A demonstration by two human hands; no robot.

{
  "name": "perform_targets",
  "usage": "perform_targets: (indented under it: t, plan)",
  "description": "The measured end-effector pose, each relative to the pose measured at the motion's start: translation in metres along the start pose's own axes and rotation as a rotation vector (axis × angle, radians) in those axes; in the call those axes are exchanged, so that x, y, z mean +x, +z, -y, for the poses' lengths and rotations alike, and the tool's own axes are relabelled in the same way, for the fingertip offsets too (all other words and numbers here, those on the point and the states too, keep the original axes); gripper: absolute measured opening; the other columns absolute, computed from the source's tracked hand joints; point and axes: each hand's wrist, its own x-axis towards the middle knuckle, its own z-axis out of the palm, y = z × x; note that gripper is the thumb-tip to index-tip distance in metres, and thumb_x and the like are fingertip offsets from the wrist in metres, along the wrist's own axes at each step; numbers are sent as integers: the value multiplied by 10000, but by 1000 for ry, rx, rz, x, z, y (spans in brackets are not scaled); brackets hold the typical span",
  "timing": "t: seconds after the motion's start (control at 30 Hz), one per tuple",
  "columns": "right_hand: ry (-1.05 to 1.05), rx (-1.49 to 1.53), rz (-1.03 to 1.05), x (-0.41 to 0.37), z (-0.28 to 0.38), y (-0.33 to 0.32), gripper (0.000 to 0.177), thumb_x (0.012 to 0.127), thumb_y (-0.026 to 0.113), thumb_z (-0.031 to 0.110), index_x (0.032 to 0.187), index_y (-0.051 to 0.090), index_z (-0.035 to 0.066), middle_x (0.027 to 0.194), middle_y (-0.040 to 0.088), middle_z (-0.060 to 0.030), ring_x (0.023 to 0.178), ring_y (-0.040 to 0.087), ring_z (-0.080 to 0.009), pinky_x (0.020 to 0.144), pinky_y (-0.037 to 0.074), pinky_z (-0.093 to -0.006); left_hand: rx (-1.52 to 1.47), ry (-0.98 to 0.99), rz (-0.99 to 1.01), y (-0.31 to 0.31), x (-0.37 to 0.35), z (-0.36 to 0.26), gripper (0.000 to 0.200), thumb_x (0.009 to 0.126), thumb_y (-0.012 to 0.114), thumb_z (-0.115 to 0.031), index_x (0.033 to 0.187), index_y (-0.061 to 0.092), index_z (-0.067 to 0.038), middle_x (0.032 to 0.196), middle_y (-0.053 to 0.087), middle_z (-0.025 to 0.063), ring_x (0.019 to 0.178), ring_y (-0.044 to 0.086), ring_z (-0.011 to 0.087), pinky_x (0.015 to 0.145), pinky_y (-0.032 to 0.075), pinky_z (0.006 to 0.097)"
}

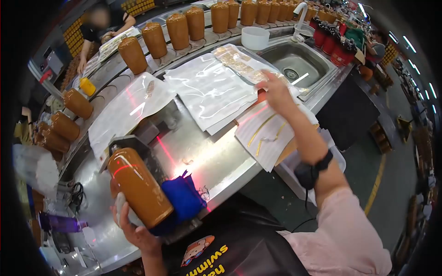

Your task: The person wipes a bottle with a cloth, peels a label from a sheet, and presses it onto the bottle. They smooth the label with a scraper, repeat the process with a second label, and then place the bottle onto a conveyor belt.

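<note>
A glossy brown ceramic bottle (138, 186) lies tilted on a stand with a blue cloth (184, 198) at its right side. My left hand (136, 230) is beside the bottle's lower left side, fingers stretched and apart, with a white covering on one finger. Whether the fingertips touch the bottle is hard to tell. Over the right end of the decal sheets my right hand (276, 92) is closed around a small orange-red piece (261, 95), mostly hidden by the fingers. Below it lies a white sheet with gold strips (267, 133). Gold decals (239, 64) lie behind.
White sheets (207, 87) cover the middle of the metal table. Behind them is a sink (294, 69) with a white bowl (255, 37). Several brown bottles (177, 31) line the curved conveyor. A co-worker (99, 32) sits at the far left. Red laser lines cross the table.
</note>
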Motion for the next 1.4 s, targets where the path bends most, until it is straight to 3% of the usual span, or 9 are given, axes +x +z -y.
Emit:
perform_targets:
  t: [0.13, 0.33, 0.47, 0.57, 0.67, 0.83, 1.07, 1.33, 1.4]
  plan:
    - [333, -560, 235, 53, -154, 8, 239, 812, 641, 121, 1028, 732, 75, 1340, 550, -218, 1140, 586, -398, 940, 493, -435, -159, -226, -49, 2, -21, 15, 760, 1002, 302, -594, 1365, 420, 63, 1359, 492, 217, 1323, 417, 334, 1148, 233, 480]
    - [907, 145, 420, 60, -133, -38, 278, 814, 732, 354, 880, 711, 84, 882, 661, -60, 786, 575, -191, 622, 456, -419, -364, -379, -21, 8, -30, 19, 788, 986, 333, -625, 1403, 352, 43, 1378, 460, 179, 1274, 458, 267, 1084, 344, 400]
    - [778, 169, 467, 53, -155, -40, 231, 791, 749, 304, 839, 708, 82, 820, 654, -28, 790, 556, -156, 638, 452, -400, -424, -384, -19, 7, -31, 28, 768, 981, 363, -615, 1394, 357, 33, 1381, 457, 173, 1264, 467, 260, 1077, 353, 404]
    - [666, -79, 287, 46, -172, -24, 186, 778, 729, 238, 782, 697, 55, 850, 664, -55, 835, 592, -190, 654, 476, -391, -390, -386, 0, 6, -30, 30, 748, 987, 364, -594, 1396, 347, 32, 1384, 451, 178, 1264, 467, 269, 1078, 353, 413]
    - [181, -636, -120, 42, -176, -7, 124, 772, 691, 155, 747, 690, 33, 887, 676, -114, 860, 631, -279, 756, 501, -395, -377, -317, -24, 7, -26, 26, 714, 1001, 353, -570, 1364, 391, 43, 1355, 477, 187, 1258, 474, 281, 1080, 347, 413]
    - [-148, 27, 233, 70, 37, -51, 78, 798, 673, 97, 854, 663, 44, 1181, 606, -170, 1118, 559, -352, 998, 418, -421, -141, -218, 92, -24, 20, 4, 462, 987, 473, -324, 1244, 517, 57, 1248, 542, 181, 1171, 518, 268, 1069, 337, 414]
    - [-699, 535, 306, 30, 227, -24, 127, 764, 686, 6, 849, 598, 39, 1233, 543, -174, 1160, 520, -359, 946, 448, -412, 66, 178, 215, 20, 118, -73, 303, 822, 661, -126, 1111, 629, -39, 1270, 581, 220, 1280, 420, 435, 1130, 223, 491]
    - [-224, 1093, 399, -5, 241, 11, 116, 893, 692, 106, 957, 611, 53, 1260, 542, -88, 1057, 556, -148, 849, 459, -271, -197, -14, 103, 26, 98, -50, 104, 852, 665, -133, 906, 655, -44, 1300, 588, 203, 1284, 381, 398, 1085, 277, 471]
    - [-87, 1271, 422, -12, 250, 16, 122, 937, 661, 154, 940, 603, 47, 1270, 534, -76, 917, 535, -83, 789, 447, -239, -174, -24, 104, 27, 95, -50, 88, 853, 658, -116, 905, 661, -46, 1270, 603, 196, 1286, 380, 392, 1082, 283, 471]
